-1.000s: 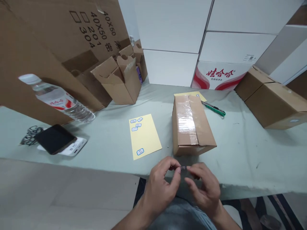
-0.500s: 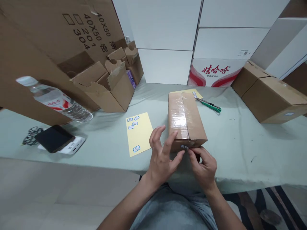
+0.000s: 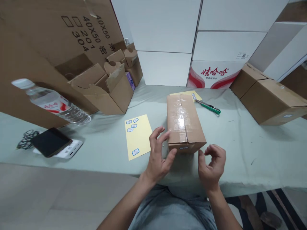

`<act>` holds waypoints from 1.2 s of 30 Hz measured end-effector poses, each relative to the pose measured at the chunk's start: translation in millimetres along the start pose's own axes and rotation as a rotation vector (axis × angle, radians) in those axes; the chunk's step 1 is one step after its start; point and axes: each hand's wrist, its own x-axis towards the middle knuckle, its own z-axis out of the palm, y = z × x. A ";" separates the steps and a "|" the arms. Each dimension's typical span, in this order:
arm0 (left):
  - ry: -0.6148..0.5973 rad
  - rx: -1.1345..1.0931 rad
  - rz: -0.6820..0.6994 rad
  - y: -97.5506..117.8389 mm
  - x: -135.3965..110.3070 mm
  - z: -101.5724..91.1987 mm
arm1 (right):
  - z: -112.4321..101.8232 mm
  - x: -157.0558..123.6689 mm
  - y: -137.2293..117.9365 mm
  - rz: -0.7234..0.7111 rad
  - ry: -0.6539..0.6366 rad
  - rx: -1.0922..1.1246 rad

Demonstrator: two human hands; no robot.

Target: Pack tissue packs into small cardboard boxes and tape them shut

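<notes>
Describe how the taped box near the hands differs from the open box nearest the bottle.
The taped box is shut; the open box has raised flaps. In view, the taped box is right of centre; the open box is left. Both are brown cardboard.

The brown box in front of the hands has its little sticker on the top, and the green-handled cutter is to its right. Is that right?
Not quite: the little sticker isn't on the top. The head view shows it on the near end of the brown box, just below the top edge. The green-handled cutter is to its right.
</notes>
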 end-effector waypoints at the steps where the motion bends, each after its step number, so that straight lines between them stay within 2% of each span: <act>1: 0.009 -0.082 -0.072 0.5 -3.1 0.7 | 2.5 -7.0 -0.4 0.013 -0.005 -0.002; 3: -0.008 -0.210 -0.166 3.3 -9.9 4.3 | 11.2 -21.6 -5.6 0.093 -0.079 -0.007; 5: -0.046 -0.259 -0.184 8.0 -16.8 9.9 | 22.9 -31.8 -13.9 0.242 -0.158 0.004; 7: -0.073 -0.276 -0.178 13.5 -22.5 15.7 | 33.4 -32.9 -20.6 0.384 -0.173 0.033; 10: -0.115 -0.296 -0.155 19.0 -25.8 21.5 | 38.5 -17.4 -22.9 0.482 -0.138 0.060; 13: -0.144 -0.330 -0.140 17.6 -22.5 24.4 | 28.0 8.1 -18.9 0.520 -0.089 0.124; 15: -0.035 -0.352 -0.249 13.4 -19.4 26.1 | 16.1 24.2 -17.2 0.551 -0.068 0.252; 17: 0.055 -0.469 -0.472 9.8 -17.8 28.6 | 4.1 36.8 -18.2 0.551 -0.035 0.364; 19: -0.013 -0.663 -0.673 9.9 -17.6 32.8 | -5.0 44.9 -21.6 0.511 0.013 0.403; 21: -0.199 -0.801 -0.764 14.5 -17.7 40.1 | -9.7 48.5 -24.9 0.466 0.048 0.407; 24: -0.362 -0.790 -0.774 24.1 -16.9 56.9 | -10.4 47.0 -26.1 0.449 0.073 0.417; 29: -0.431 -0.593 -0.740 26.9 -20.2 82.8 | -11.3 39.1 -23.9 0.420 0.074 0.334; 33: -0.479 -0.371 -0.635 23.6 -26.5 83.0 | -19.2 38.8 -23.4 0.414 0.061 0.260; 36: -0.566 -0.251 -0.529 22.3 -23.9 76.1 | -26.5 40.7 -18.6 0.447 0.074 0.339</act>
